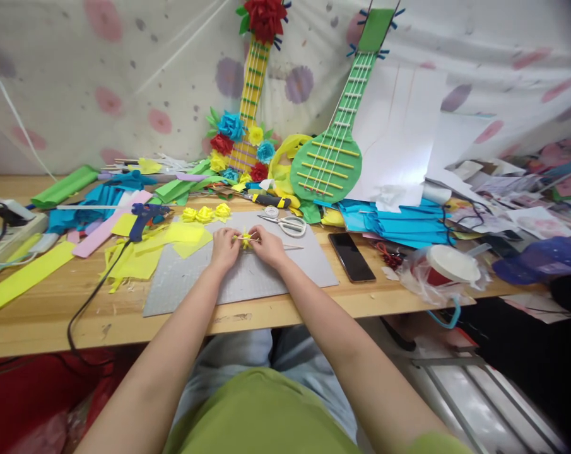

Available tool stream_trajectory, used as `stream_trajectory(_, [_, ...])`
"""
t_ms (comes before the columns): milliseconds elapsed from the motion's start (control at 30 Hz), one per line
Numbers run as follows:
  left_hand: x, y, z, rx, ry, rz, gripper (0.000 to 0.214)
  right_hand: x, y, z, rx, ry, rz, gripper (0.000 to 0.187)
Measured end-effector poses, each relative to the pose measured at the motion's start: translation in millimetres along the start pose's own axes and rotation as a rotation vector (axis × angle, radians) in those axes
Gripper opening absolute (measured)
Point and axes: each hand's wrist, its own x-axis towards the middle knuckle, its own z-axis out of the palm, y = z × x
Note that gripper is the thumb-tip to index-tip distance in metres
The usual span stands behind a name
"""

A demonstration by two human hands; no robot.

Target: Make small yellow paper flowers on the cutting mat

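My left hand (225,247) and my right hand (267,245) meet over a grey cutting mat (185,284) on the wooden table (53,315). Both pinch a small yellow paper flower (246,239) on a thin stick between their fingertips. Three finished yellow paper flowers (206,214) lie at the mat's far edge. Scissors (285,224) rest just right of my hands. A blue glue gun (143,217) lies to the left among yellow paper scraps (138,252).
A yellow paper guitar (250,94) and a green one (335,151) lean on the back wall. A phone (351,256) lies right of the mat, and a cup in a plastic bag (448,268) beyond it. Blue paper (389,221), green and pink strips clutter the back.
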Motion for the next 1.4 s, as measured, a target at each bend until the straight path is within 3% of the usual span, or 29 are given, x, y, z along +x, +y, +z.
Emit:
stream_trajectory(133, [-8.7, 10.2, -8.0, -0.044, 0.211, -0.139, 0.009, -3.2, -8.9, 11.5, -0.082, 0.137, 0.095, 0.015])
stream_trajectory(300, [-20.5, 20.0, -7.3, -0.238, 0.12, -0.256, 0.008, -10.6, -18.8, 22.9, -0.1, 0.174, 0.103, 0.014])
stream_trajectory(433, [-22.0, 18.3, -6.7, -0.179, 0.182, -0.244, 0.019, -14.7, -19.0, 21.8, -0.061, 0.247, 0.015, 0.015])
stream_trajectory(633, [-22.1, 17.2, -8.5, -0.148, 0.171, -0.221, 0.011, -17.2, -12.1, 15.1, 0.0, 0.338, -0.118, 0.019])
stream_trajectory(833, [-22.4, 13.0, -6.9, -0.212, 0.202, -0.268, 0.013, -17.0, -3.9, 9.2, -0.108, 0.295, -0.006, 0.018])
stream_trajectory(1000, [-11.6, 8.9, -13.6, -0.129, 0.148, -0.085, 0.022, -17.2, -5.5, 12.8, -0.136, 0.196, -0.002, 0.015])
stream_trajectory(1167, [5.8, 7.4, -25.1, 0.037, -0.081, 0.196, 0.022, -16.8, -7.1, 13.7, -0.139, 0.163, -0.008, 0.014])
stream_trajectory(1267, [11.2, 7.5, -26.4, 0.068, -0.195, 0.261, 0.022, -17.1, -7.1, 13.4, -0.131, 0.158, -0.02, 0.014])
stream_trajectory(1400, [12.3, 7.8, -24.9, 0.101, -0.236, 0.271, 0.019, -18.0, -6.7, 14.4, -0.116, 0.149, -0.036, 0.014])
